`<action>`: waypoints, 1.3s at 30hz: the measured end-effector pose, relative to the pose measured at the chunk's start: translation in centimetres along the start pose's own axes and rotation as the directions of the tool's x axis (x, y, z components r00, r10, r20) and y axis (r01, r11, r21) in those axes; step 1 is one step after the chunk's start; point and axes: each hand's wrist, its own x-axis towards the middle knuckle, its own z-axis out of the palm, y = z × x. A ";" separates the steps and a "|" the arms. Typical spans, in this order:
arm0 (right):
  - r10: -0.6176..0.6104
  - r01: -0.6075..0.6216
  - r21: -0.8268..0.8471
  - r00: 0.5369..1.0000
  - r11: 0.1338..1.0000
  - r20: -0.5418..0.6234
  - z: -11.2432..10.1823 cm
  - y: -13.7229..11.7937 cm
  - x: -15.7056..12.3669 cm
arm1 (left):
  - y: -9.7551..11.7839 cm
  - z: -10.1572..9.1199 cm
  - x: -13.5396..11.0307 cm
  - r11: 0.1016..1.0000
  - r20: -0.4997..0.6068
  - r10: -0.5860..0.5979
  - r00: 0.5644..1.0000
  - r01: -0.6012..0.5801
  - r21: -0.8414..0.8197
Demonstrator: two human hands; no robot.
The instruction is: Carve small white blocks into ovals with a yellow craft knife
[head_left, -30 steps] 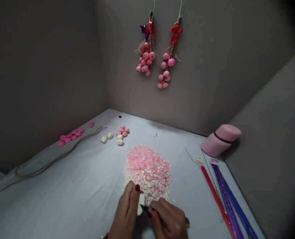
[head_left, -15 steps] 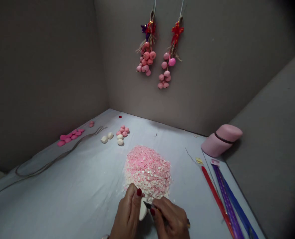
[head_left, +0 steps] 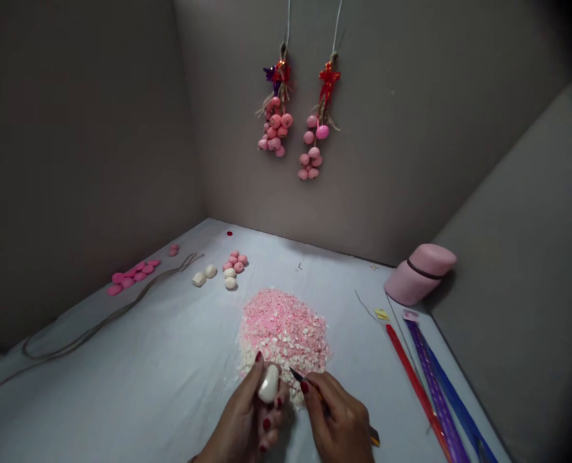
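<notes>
My left hand (head_left: 249, 418) is closed round a small white oval piece (head_left: 269, 384), held up with its pale face toward me, just in front of a heap of pink and white shavings (head_left: 284, 331). My right hand (head_left: 336, 421) grips a thin craft knife (head_left: 299, 377) whose dark blade points up and left, its tip close beside the white piece. Both hands sit at the near edge of the pale blue table (head_left: 145, 360).
Small pink and white pieces (head_left: 232, 265) and flat pink discs (head_left: 131, 273) lie at the back left beside a long cord (head_left: 97, 328). A pink case (head_left: 418, 273) and red, purple and blue strips (head_left: 430, 386) lie at right. Two pink bunches (head_left: 290, 128) hang on the wall.
My left hand has turned the white piece up so its face shows. The knife blade has come off the piece and now points up beside it. The view has tipped slightly.
</notes>
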 end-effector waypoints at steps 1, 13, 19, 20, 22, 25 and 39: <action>-0.002 0.002 -0.004 1.000 1.000 -0.003 0.0 0.0 0.0 | 0.2 0.0 -0.1 1.000 0.015 0.003 1.000 -0.003 -0.004; -0.012 0.011 -0.043 0.999 0.999 -0.034 -0.3 -0.6 0.9 | 0.3 -1.5 0.5 0.988 -0.139 0.116 0.983 -0.100 0.116; 0.034 -0.036 -0.032 0.997 0.999 -0.062 -0.3 -1.2 1.3 | 0.6 -1.1 0.6 0.991 -0.111 0.114 0.987 -0.106 0.080; 0.042 -0.045 -0.040 0.997 0.998 -0.071 -0.4 -1.3 1.4 | 0.7 -0.9 0.4 0.993 -0.091 0.105 0.990 -0.099 0.071; 0.053 -0.059 -0.058 0.994 0.997 -0.091 -0.7 -1.7 1.6 | 0.9 -0.7 -0.1 0.993 -0.053 0.098 0.994 -0.094 0.066; 0.075 -0.084 -0.082 0.992 0.993 -0.099 -1.2 -2.5 1.6 | 0.9 -0.5 -0.5 0.990 0.002 0.112 0.994 -0.112 0.091; -0.289 0.246 -0.349 0.954 0.904 -0.075 -0.3 -2.2 -2.4 | -1.5 -0.9 -0.5 0.956 0.013 -0.043 0.999 0.037 0.291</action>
